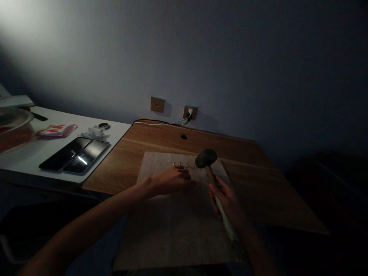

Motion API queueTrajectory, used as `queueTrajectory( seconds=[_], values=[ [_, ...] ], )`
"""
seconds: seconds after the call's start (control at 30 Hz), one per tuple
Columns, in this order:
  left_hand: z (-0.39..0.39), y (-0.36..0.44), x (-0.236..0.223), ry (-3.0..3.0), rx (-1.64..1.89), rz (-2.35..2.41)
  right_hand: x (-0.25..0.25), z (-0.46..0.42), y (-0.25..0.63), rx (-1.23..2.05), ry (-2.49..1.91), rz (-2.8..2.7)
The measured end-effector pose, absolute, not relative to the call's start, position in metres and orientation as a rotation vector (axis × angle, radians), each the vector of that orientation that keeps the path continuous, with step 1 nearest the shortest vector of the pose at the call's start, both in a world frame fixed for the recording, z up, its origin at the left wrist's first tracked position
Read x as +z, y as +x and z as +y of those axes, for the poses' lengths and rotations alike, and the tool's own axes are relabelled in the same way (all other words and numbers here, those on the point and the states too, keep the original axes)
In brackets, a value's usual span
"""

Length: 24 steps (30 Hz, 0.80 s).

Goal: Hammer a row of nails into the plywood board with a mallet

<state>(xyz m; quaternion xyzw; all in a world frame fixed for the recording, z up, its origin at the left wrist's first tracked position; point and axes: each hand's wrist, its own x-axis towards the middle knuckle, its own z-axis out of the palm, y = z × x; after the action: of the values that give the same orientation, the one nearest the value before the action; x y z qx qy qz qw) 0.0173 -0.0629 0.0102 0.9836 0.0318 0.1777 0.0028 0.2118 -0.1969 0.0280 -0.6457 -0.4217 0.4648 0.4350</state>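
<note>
A rubber mallet [206, 158] with a black head and a pale wooden handle is gripped by my right hand [225, 199]. Its head is near the right end of a row of small metal nails [180, 163] in a wooden board [172, 237]. Several nails stand up, some slightly tilted, and small dark spots mark the row's left end. Just below the nails, my left hand [171, 179] rests on the board with its fingers curled in. The underside of that hand is hidden, so I cannot tell what, if anything, it holds.
The board lies on a brown wooden table [273, 188], overhanging its front edge. On a white table [23, 161] at left are two phones [76, 155], crumpled plastic [96, 132], a red-and-white packet [59, 130] and a clear bowl [14, 128]. A cable [163, 124] runs to a wall socket [190, 112].
</note>
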Motion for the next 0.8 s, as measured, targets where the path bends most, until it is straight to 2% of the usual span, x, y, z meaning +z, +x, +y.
queueTrajectory(
  seconds=[0.2, 0.33, 0.53, 0.8],
  values=[
    [-0.025, -0.034, -0.003, 2.64, 0.773, 0.674, 0.026, -0.194, 0.21, 1.165, -1.644, -1.054],
    [-0.005, -0.049, -0.018, 2.415, 0.744, 0.913, 0.022, -0.188, 0.202, 1.207, -1.61, -1.067],
    [-0.002, -0.04, -0.02, 2.476, 0.685, 0.96, 0.022, -0.184, 0.185, 1.246, -1.604, -1.109],
    [0.0, -0.04, -0.022, 2.504, 0.723, 0.784, 0.024, -0.172, 0.171, 1.258, -1.564, -1.235]
  ],
)
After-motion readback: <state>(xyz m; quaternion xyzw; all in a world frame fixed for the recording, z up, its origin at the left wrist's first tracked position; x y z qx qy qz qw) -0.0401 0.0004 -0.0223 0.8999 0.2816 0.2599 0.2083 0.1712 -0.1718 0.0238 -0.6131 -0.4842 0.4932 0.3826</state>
